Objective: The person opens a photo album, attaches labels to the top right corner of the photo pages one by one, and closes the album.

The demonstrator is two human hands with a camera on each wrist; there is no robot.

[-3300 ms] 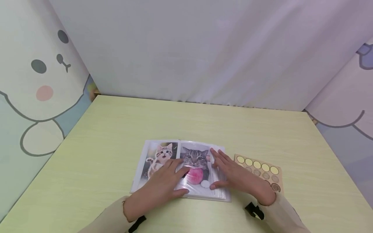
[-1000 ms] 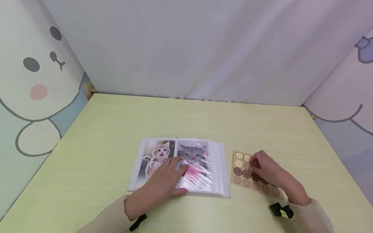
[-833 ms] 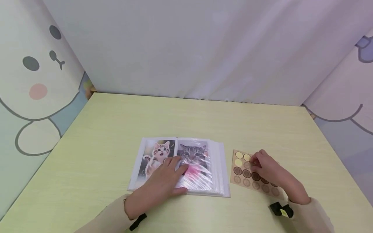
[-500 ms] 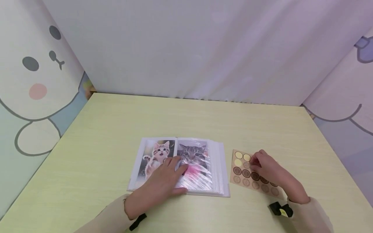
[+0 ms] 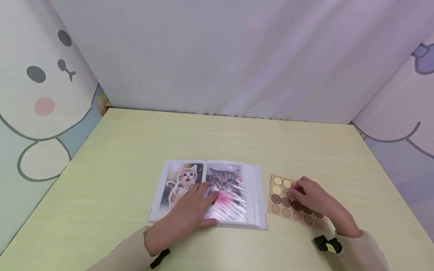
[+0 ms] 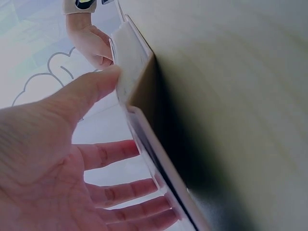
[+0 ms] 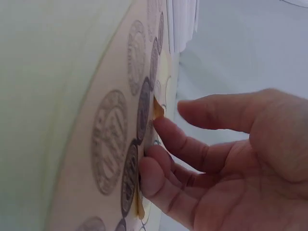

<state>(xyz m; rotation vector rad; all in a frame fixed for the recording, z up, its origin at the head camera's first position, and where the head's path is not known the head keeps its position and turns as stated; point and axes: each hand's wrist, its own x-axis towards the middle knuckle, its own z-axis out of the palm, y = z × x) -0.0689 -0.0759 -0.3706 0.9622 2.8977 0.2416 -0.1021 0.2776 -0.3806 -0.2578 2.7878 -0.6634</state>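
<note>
A photo album (image 5: 253,192) lies spread on the table, with a kitten photo (image 5: 187,176) on its left page and a grey tabby photo (image 5: 225,180) under shiny film on its right page. My left hand (image 5: 188,207) rests across the middle of the album, fingers spread. In the left wrist view its thumb (image 6: 103,79) lies at the page stack's lower edge. Over the brown sheet of round stickers (image 5: 281,205) is my right hand (image 5: 312,195). In the right wrist view its index fingertip touches a lifted gold sticker edge (image 7: 158,108); the thumb (image 7: 192,113) stands apart.
The pale wooden table (image 5: 135,143) stretches beyond the album to a white curtain (image 5: 217,56). Cartoon-printed cloths (image 5: 51,124) hang along both sides. Black wrist straps (image 5: 327,244) sit at the sleeves. Another sticker edge (image 7: 139,204) curls up beside the lower fingers.
Since the earliest frame, my right hand has left the album's right page and come onto the sticker sheet. Lately its fingertips have shifted slightly, baring part of another gold sticker. My left hand has stayed.
</note>
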